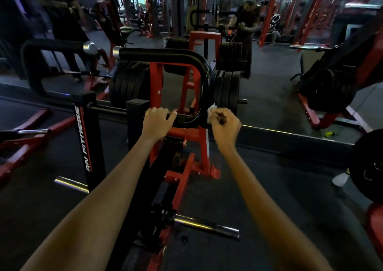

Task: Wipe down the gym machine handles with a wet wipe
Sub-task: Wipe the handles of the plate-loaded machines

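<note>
Okay, red-framed machine (187,142) is sitting centre frame on dark gym flooring (259,187), with a black tube handle (204,77) looping from a padded top bar with a chrome end cap down through a glossy curve to a lower horizontal run. Stacks of black weight plates (227,88) are hanging behind the loop on both sides, crowding the curve on the right. A black upright post (88,138) lettered "RN FITNESS" is standing just left of the machine, and a chrome bar (207,225) is sticking out low near the bottom. Left hand (158,121) is wrapping closed over the lower run of the handle, fingers curled over the top. Right hand (224,125) is pinching a crumpled white wet wipe (211,111) shut between its fingertips, pressing it against the outer lower curve of the handle. Most of the wipe is hiding behind the fingers. Background racks are coming out blurred and dim, details unreadable.
</note>
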{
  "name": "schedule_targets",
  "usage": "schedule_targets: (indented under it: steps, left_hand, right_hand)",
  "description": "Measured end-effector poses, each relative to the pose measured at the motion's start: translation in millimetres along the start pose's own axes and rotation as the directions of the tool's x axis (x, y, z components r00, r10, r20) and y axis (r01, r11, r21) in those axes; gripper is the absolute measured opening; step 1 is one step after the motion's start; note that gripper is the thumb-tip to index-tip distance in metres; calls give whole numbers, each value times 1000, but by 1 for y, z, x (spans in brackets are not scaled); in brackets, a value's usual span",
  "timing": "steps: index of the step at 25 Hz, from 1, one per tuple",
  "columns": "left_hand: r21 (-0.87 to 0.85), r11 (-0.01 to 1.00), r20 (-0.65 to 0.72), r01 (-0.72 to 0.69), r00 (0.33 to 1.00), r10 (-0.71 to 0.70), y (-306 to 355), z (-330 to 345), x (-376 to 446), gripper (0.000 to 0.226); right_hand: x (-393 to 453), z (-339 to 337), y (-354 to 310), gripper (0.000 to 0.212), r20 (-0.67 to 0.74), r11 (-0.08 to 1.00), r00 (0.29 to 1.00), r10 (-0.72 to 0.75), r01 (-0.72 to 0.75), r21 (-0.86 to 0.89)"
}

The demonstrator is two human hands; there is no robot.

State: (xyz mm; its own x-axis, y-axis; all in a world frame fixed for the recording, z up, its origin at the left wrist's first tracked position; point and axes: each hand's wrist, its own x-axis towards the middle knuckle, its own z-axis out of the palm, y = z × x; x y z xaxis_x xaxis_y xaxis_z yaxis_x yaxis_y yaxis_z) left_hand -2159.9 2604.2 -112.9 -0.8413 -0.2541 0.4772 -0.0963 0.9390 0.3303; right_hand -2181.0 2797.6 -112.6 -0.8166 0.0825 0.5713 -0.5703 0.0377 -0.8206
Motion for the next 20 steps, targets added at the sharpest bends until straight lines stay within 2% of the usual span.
schedule_targets:
  steps: [3,5,9,11,14,16,18,20]
  left_hand:
    - [-15,1000,4,-6,1000,6,-1,0,1,42]
    - [-20,1000,9,-13,1000,13,-1,1,1,42]
    - [-30,999,11,-24,1000,25,-4,0,1,40]
    - [-35,999,21,-29,999,30,-3,-1,1,41]
    - [-29,999,32,-23,999,24,-3,-1,0,43]
    - [-36,999,51,-17,999,19,-5,-3,0,43]
    - [-36,999,55,-32,998,34,-5,-3,1,43]
    - [-47,998,34,-41,999,43,-5,-2,0,43]
  right_hand:
    - [43,-3,-24,7,-37,993,992,-119,118,-22]
    - [53,6,-28,5,-28,991,992,-127,125,-41]
    - [4,21,-4,15,-108,1000,994,9,-7,24]
    - [-23,26,3,15,-110,988,985,131,-121,93]
    - [-56,42,3,14,22,907,931,365,-361,219]
    - [-58,44,-1,20,109,821,878,465,-474,318]
    - [-44,37,-6,20,63,776,854,516,-497,389]
    - [-32,26,-9,16,1,787,860,511,-468,402]
